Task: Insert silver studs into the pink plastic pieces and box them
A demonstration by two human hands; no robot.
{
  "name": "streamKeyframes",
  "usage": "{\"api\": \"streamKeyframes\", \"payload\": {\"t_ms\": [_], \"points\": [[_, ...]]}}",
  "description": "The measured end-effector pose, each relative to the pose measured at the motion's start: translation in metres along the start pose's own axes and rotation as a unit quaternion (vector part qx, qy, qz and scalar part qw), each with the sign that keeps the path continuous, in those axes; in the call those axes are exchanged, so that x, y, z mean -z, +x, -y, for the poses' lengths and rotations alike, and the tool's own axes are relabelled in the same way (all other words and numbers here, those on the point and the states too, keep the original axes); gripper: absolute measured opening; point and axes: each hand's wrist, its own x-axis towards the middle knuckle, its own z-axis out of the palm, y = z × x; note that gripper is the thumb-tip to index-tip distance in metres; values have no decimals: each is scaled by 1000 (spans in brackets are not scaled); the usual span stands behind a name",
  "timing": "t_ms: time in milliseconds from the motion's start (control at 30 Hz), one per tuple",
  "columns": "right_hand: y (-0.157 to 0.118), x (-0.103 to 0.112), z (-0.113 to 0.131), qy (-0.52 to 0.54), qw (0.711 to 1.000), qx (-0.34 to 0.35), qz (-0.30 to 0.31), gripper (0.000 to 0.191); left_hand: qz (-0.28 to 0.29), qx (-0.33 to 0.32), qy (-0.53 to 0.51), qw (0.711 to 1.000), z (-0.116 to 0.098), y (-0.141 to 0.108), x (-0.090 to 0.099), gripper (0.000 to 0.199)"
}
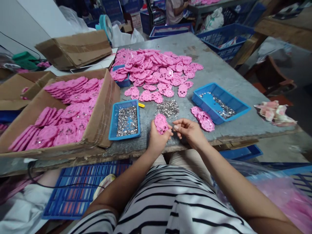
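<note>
My left hand (156, 136) grips a pink molded plastic piece (161, 123) with a rounded, lobed outline, held upright over the table's front edge. Close beside it on the right, my right hand (190, 131) has its thumb and fingertips pinched together; whatever is between them is too small to make out. Just beyond both hands lies a loose heap of small shiny metal parts (168, 109). A short row of pink pieces (202, 118) rests to the right of my right hand.
Blue trays with metal parts stand left (138, 126) and right (216, 91). A cardboard box (103, 107) of pink pieces is at the left. A large pink pile (156, 66) covers the table's far part. A yellow-handled tool (141, 105) lies near the left tray. A person (176, 11) sits behind.
</note>
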Motion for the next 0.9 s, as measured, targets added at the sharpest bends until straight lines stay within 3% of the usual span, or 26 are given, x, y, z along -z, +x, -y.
{"api": "streamKeyframes", "payload": {"t_ms": [133,333,533,700,900], "points": [[-1,-2,-1,-4,1000,-4,-2,38,-14,-33,48,998,6,-2,4,44],[-2,-4,-2,-28,1000,-4,-3,34,-25,-23,46,998,-2,-2,3,38],[-4,4,0,-64,994,74,44,26,35,106,-108,988,-22,-2,3,45],[-5,9,7,-162,968,179,66,23,87,183,-155,967,-27,-4,6,49],[-7,2,3,-117,984,133,6,29,69,102,-230,965,-19,-2,5,34]]}}
